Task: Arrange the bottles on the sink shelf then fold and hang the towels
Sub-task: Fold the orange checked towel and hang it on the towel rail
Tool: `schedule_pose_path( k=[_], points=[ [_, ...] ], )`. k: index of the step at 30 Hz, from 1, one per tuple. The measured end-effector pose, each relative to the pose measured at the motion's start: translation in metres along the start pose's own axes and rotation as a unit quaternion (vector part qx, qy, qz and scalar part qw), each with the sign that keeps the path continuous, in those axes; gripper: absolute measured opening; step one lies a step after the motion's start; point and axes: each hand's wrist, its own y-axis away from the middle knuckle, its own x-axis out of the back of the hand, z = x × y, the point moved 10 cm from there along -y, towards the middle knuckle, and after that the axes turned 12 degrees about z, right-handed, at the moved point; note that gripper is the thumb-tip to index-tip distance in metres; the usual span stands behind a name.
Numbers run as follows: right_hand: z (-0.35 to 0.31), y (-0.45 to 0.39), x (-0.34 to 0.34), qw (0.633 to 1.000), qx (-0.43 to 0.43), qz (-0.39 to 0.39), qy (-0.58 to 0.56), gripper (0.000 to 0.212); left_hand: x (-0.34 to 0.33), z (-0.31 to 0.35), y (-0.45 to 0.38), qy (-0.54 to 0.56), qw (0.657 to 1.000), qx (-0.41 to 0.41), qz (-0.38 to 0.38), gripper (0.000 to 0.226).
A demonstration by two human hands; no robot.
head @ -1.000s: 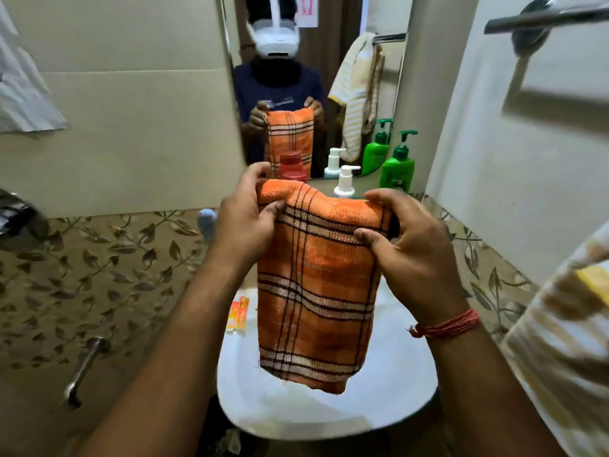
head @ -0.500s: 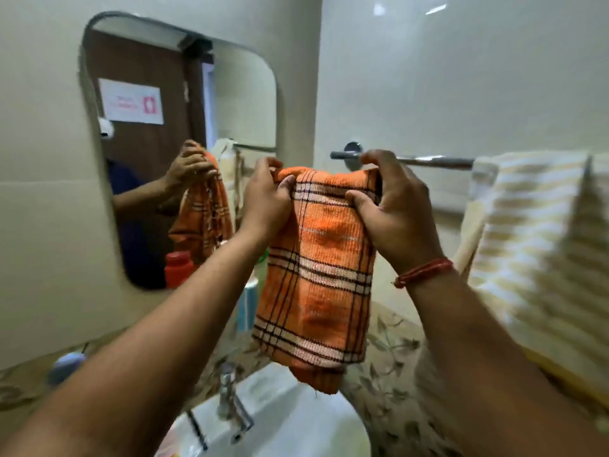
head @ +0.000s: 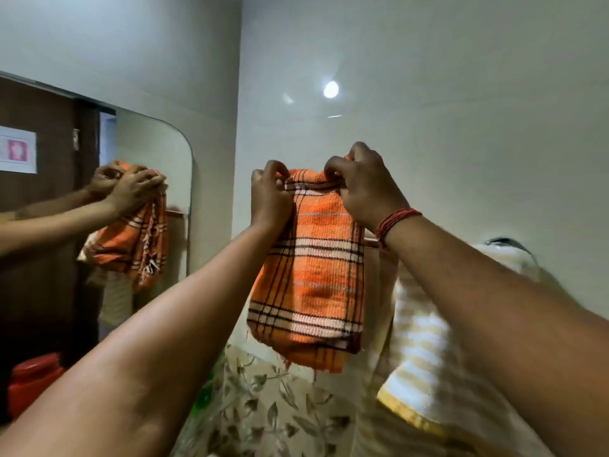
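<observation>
A folded orange plaid towel point(head: 313, 278) hangs from both my hands in front of the side wall. My left hand point(head: 268, 196) pinches its top left corner and my right hand point(head: 365, 189) grips the top right edge, both raised above the towel bar point(head: 370, 243), of which only a short piece shows behind the towel. A cream and yellow striped towel point(head: 425, 341) hangs on the bar to the right, partly behind my right forearm. A red bottle point(head: 31, 380) shows at the lower left; the other bottles are out of view.
A mirror point(head: 59, 199) on the left wall reflects my hands and the orange towel. The bar's metal wall mount point(head: 504, 242) sits at the right. Leaf-patterned tiles point(head: 263, 400) run below the towels. Plain glossy wall rises above.
Both hands have lifted the orange towel higher and toward the side wall, over the bar. The view has tilted up and right, so the sink and tap have left the frame.
</observation>
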Motion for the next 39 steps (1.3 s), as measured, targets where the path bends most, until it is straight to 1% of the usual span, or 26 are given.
schedule_pose_path(
  k=[3,5,7,9,10,12,14,15,17,19,21,22,24,26,28,30,32,33,34,35,36,37,38,39],
  points=[
    [0.017,-0.012,-0.014,0.995,0.04,-0.043,0.079,0.024,-0.036,-0.003,-0.008,-0.029,0.999,-0.017,-0.036,0.02],
    [0.021,-0.006,-0.031,0.98,0.099,-0.096,0.141,0.027,-0.059,-0.016,-0.007,-0.074,0.994,-0.047,-0.061,0.014],
    [0.022,0.012,-0.054,0.954,0.171,-0.138,0.206,0.027,-0.076,-0.037,-0.006,-0.107,0.99,-0.04,-0.081,0.023],
    [0.028,0.023,-0.068,0.941,0.174,-0.173,0.232,0.031,-0.082,-0.05,-0.004,-0.147,0.982,-0.015,-0.116,0.026],
    [0.031,0.023,-0.075,0.938,0.169,-0.183,0.241,0.033,-0.086,-0.051,-0.004,-0.175,0.975,-0.023,-0.137,0.025],
    [0.029,0.022,-0.085,0.924,0.192,-0.2,0.264,0.041,-0.089,-0.045,-0.005,-0.244,0.955,-0.075,-0.151,0.024],
    [0.017,0.023,-0.091,0.9,0.249,-0.192,0.302,0.055,-0.092,-0.035,-0.006,-0.317,0.925,-0.158,-0.136,0.023],
    [0.011,0.023,-0.093,0.891,0.266,-0.188,0.317,0.058,-0.094,-0.033,-0.005,-0.332,0.916,-0.176,-0.142,0.024],
    [0.002,0.027,-0.1,0.879,0.291,-0.198,0.321,0.046,-0.1,-0.038,-0.004,-0.333,0.909,-0.169,-0.184,0.026],
    [0.006,0.032,-0.112,0.874,0.272,-0.265,0.302,0.034,-0.103,-0.045,-0.004,-0.323,0.91,-0.14,-0.221,0.024],
    [0.015,0.037,-0.119,0.863,0.216,-0.365,0.276,0.032,-0.105,-0.049,-0.003,-0.327,0.904,-0.125,-0.246,0.024],
    [0.022,0.039,-0.123,0.856,0.175,-0.41,0.263,0.031,-0.106,-0.051,-0.002,-0.331,0.9,-0.12,-0.258,0.026],
    [0.035,0.042,-0.13,0.857,0.089,-0.459,0.219,0.027,-0.106,-0.057,0.001,-0.334,0.893,-0.1,-0.285,0.027],
    [0.043,0.048,-0.135,0.847,0.018,-0.494,0.194,0.024,-0.1,-0.054,0.003,-0.332,0.889,-0.093,-0.301,0.026],
    [0.045,0.05,-0.135,0.846,-0.041,-0.507,0.16,0.029,-0.09,-0.033,0.005,-0.319,0.898,-0.125,-0.275,0.026],
    [0.038,0.051,-0.133,0.844,-0.066,-0.513,0.141,0.032,-0.079,-0.014,0.018,-0.267,0.921,-0.139,-0.246,0.027],
    [0.035,0.055,-0.136,0.833,-0.064,-0.533,0.133,0.034,-0.079,-0.01,0.041,-0.231,0.924,-0.155,-0.264,0.028],
    [0.035,0.058,-0.138,0.825,-0.059,-0.547,0.13,0.033,-0.081,-0.012,0.052,-0.223,0.921,-0.163,-0.274,0.03],
    [0.035,0.058,-0.139,0.822,-0.058,-0.549,0.142,0.028,-0.082,-0.015,0.057,-0.219,0.92,-0.168,-0.277,0.032],
    [0.032,0.055,-0.134,0.817,-0.051,-0.549,0.17,0.018,-0.083,-0.018,0.057,-0.217,0.922,-0.165,-0.276,0.035],
    [0.027,0.05,-0.129,0.824,-0.031,-0.53,0.195,0.011,-0.085,-0.02,0.053,-0.218,0.922,-0.163,-0.276,0.037],
    [0.022,0.044,-0.124,0.837,-0.007,-0.502,0.22,0.015,-0.086,-0.02,0.05,-0.218,0.922,-0.16,-0.277,0.038],
    [0.018,0.04,-0.122,0.856,0.0,-0.471,0.214,0.019,-0.087,-0.021,0.046,-0.219,0.923,-0.159,-0.275,0.04],
    [0.014,0.038,-0.121,0.878,-0.002,-0.445,0.173,0.022,-0.088,-0.024,0.043,-0.218,0.924,-0.156,-0.273,0.042]
  ],
)
